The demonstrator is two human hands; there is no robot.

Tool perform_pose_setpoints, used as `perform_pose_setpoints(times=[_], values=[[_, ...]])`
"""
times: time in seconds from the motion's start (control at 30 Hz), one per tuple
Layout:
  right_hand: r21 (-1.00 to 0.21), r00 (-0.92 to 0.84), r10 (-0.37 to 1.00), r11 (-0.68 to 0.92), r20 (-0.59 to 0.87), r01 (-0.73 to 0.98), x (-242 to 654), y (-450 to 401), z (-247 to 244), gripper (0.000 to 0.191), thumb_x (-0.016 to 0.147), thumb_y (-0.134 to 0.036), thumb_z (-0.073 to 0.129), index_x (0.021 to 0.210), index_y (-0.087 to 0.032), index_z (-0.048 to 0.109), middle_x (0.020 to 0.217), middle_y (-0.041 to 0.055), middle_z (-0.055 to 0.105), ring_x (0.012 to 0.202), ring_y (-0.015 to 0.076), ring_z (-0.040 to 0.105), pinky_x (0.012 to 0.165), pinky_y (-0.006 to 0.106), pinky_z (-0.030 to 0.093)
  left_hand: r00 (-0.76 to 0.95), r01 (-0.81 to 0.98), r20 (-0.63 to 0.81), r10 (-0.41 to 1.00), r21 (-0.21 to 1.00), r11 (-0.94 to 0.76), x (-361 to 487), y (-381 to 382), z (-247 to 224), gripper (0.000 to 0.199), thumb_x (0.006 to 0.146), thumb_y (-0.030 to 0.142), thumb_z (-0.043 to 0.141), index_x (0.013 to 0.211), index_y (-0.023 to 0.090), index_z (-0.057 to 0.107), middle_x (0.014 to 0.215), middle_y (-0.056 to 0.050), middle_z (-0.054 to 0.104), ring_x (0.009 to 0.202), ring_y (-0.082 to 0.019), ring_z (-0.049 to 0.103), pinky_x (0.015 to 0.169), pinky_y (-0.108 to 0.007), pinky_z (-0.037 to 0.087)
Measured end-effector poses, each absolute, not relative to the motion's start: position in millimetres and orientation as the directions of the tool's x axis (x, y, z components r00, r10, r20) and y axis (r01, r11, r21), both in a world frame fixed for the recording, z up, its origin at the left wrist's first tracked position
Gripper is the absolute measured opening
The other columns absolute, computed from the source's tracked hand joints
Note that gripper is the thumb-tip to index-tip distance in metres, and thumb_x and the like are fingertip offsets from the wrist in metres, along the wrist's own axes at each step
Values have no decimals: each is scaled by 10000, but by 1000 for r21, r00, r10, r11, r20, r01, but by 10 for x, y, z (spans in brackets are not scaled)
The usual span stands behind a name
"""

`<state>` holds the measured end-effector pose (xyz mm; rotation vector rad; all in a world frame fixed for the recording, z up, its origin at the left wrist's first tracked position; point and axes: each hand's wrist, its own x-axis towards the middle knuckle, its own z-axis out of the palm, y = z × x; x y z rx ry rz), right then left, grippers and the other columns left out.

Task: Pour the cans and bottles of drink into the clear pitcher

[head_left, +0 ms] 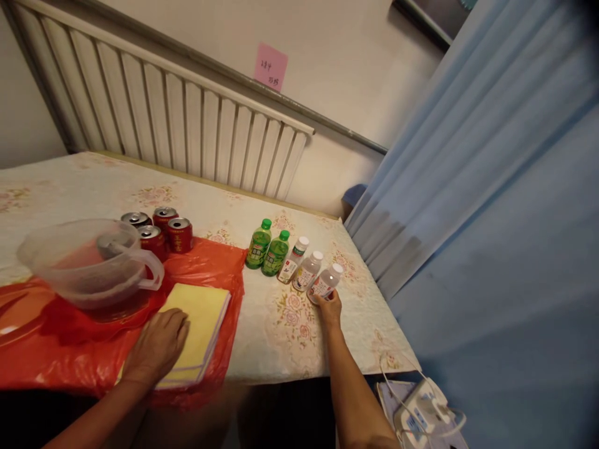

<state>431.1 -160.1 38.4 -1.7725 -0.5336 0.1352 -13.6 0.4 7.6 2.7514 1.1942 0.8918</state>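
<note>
My right hand is closed around the lower part of a clear plastic bottle with a white cap, at the right end of a slanting row. Beside it stand two more white-capped bottles, a clear one and a slimmer one. Two green bottles with green caps make up the row's left end. My left hand lies flat on a folded yellow cloth with a pale edge, fingers stretched out and loosely together. The cloth rests on a red plastic sheet.
A translucent pitcher with a handle stands on the red sheet at left. Several red cans are grouped behind it. The table has a flowered cover. A blue curtain hangs at right, above a power strip with cables.
</note>
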Motion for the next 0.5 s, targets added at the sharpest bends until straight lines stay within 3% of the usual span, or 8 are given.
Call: perform_pose_setpoints(times=[0.5], values=[[-904,876,375,-176,305,390,4111,-1624,234,469,605,-429,773,988,-187,654,990,80,753,858,224,665,787,303,507,551,654,516,656,221,-724,-141,4,87,372,997,399,387,1017,152,665,1097,-172,694,1023,-335,613,912,-470,485]])
